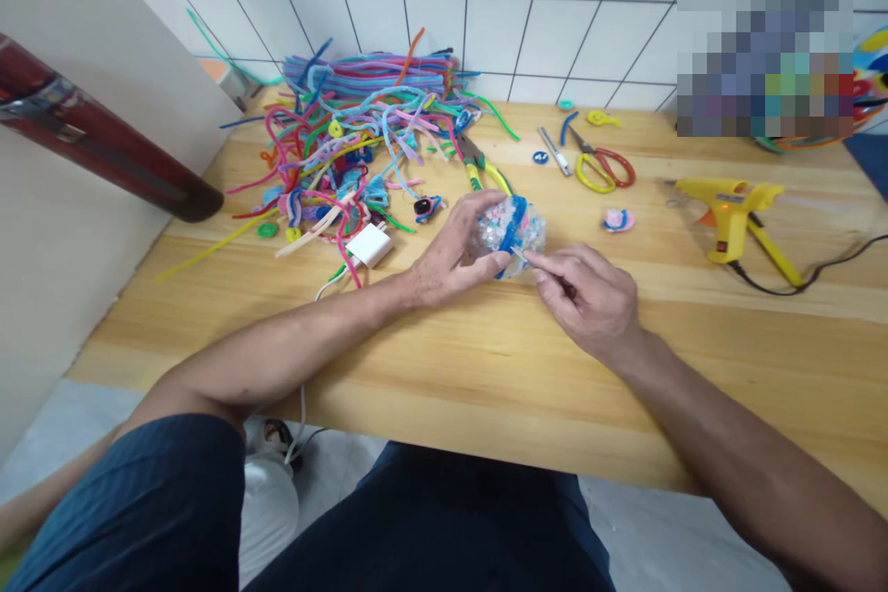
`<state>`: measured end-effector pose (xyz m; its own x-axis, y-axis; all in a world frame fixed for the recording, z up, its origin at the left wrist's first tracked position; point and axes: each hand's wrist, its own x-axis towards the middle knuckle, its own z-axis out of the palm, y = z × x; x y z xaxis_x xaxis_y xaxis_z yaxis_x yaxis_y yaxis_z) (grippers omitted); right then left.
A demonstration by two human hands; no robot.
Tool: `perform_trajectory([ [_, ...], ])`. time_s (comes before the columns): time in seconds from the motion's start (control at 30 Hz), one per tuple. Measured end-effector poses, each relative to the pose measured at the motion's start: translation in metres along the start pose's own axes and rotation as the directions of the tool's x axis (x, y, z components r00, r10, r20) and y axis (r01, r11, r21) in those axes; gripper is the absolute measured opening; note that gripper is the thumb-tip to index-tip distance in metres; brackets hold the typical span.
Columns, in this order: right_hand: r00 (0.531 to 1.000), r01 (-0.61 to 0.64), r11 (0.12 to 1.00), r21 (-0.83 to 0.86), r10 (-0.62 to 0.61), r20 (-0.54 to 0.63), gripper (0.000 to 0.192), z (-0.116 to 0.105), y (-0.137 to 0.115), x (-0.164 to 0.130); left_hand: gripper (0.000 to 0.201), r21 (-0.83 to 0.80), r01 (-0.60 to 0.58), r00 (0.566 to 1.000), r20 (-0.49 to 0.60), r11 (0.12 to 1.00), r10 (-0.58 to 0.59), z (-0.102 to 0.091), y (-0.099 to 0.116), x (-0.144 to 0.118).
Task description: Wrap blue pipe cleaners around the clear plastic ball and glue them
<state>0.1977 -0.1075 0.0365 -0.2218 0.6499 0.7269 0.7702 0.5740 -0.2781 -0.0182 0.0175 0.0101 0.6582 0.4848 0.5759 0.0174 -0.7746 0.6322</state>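
My left hand (462,250) is wrapped around the side of a clear, glittery lump (534,228) with coloured flecks, steadying it on the table. A fuzzy blue band (513,224), like a pipe cleaner, runs across its middle. My right hand (589,296) pinches a thin, pale, pointed piece (525,256), its tip at the band near my left thumb. Its exact kind is too small to tell. Just behind the lump lie pliers (475,162) with green and yellow handles, partly hidden by my left hand.
Tangled pipe cleaners (347,139) fill the back left, with a white charger (370,245) before them. Scissors (603,166) and a craft knife (555,153) lie behind. A yellow glue gun (728,203) stands right, its cord trailing off. A red cylinder (104,129) leans at left.
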Motion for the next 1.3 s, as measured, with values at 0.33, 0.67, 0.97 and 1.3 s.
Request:
perform_trajectory([
  [0.33, 0.999, -0.028, 1.000, -0.011, 0.029, 0.016, 0.036, 0.000, 0.000, 0.000, 0.079, 0.038, -0.032, 0.999, -0.011, 0.999, 0.033, 0.001, 0.000, 0.000],
  [0.67, 0.999, -0.042, 0.999, 0.020, 0.042, 0.001, 0.039, -0.002, 0.003, -0.001, 0.097, 0.088, -0.129, 0.992, 0.012, 0.988, 0.128, 0.006, -0.010, -0.002],
  [0.97, 1.000, -0.027, 0.999, 0.029, 0.028, -0.006, 0.039, -0.001, 0.002, -0.002, 0.089, 0.047, -0.078, 0.996, -0.032, 0.996, 0.080, 0.004, 0.000, -0.001],
  [1.3, 0.999, 0.033, 0.999, -0.019, -0.033, -0.006, 0.041, -0.006, -0.002, -0.001, 0.072, -0.028, 0.039, 0.999, 0.006, 0.999, -0.039, -0.001, 0.009, -0.001],
])
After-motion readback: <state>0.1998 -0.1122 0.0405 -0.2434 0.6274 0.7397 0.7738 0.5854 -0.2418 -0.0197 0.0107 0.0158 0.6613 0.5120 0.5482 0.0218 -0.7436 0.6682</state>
